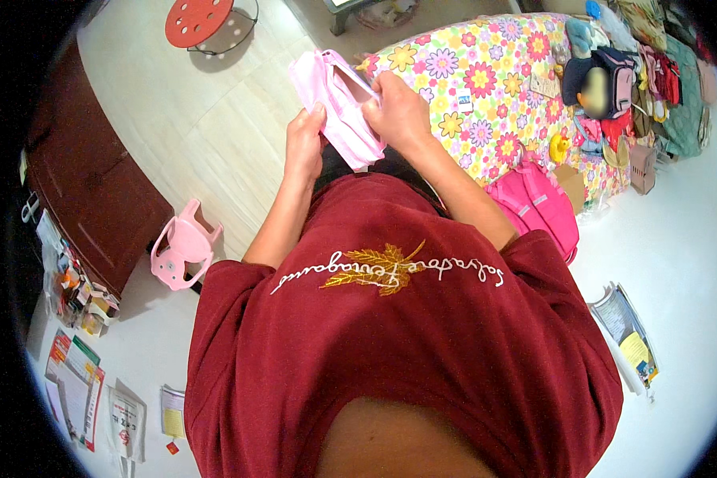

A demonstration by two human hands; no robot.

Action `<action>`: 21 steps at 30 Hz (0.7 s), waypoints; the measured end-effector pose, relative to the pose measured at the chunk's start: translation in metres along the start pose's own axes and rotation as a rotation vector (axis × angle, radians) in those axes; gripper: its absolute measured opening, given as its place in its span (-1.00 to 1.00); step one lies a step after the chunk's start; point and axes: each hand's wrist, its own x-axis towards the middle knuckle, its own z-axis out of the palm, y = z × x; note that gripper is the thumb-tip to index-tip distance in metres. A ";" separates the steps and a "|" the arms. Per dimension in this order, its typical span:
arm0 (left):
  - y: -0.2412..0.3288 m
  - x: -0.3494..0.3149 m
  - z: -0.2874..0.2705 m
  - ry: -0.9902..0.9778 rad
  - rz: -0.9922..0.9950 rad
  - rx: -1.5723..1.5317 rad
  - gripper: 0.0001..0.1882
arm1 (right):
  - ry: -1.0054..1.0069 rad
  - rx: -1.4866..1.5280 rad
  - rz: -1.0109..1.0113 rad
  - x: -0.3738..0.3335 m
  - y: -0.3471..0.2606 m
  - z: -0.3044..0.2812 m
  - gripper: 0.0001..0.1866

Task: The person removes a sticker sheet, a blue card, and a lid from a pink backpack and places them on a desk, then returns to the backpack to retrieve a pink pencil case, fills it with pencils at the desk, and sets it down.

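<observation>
A pale pink folded garment [336, 102] is held up in front of my chest by both hands. My left hand [304, 142] grips its lower left edge, thumb on top. My right hand [398, 111] pinches its upper right part, fingers curled over the cloth. My dark red shirt [390, 319] fills the lower middle of the view. Just right of my right hand lies a mattress with a bright flowered cover [494, 88].
A pink backpack [538, 207] leans at the mattress edge, with clothes and toys [621, 88] piled at its far end. A dark brown cabinet [88, 183] stands at left, a pink plastic seat [182, 248] beside it, a red stool [199, 20] beyond, papers [80, 382] on the floor.
</observation>
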 end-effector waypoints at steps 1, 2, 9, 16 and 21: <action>-0.005 0.003 -0.005 -0.032 -0.014 0.025 -0.77 | -0.016 -0.014 -0.020 -0.004 -0.003 -0.001 -0.72; -0.011 0.006 -0.016 -0.065 -0.028 0.054 -0.77 | -0.029 -0.027 -0.037 -0.006 -0.005 -0.004 -0.70; -0.033 0.011 -0.022 -0.104 -0.198 0.340 -0.72 | -0.307 -0.207 0.157 -0.003 0.019 0.013 -0.71; -0.044 0.037 0.020 -0.167 -0.051 0.325 -0.43 | -0.274 -0.085 0.151 -0.013 0.043 0.016 -0.76; -0.071 0.048 0.040 -0.237 -0.155 0.266 -0.36 | -0.262 0.008 0.170 -0.021 0.082 0.028 -0.66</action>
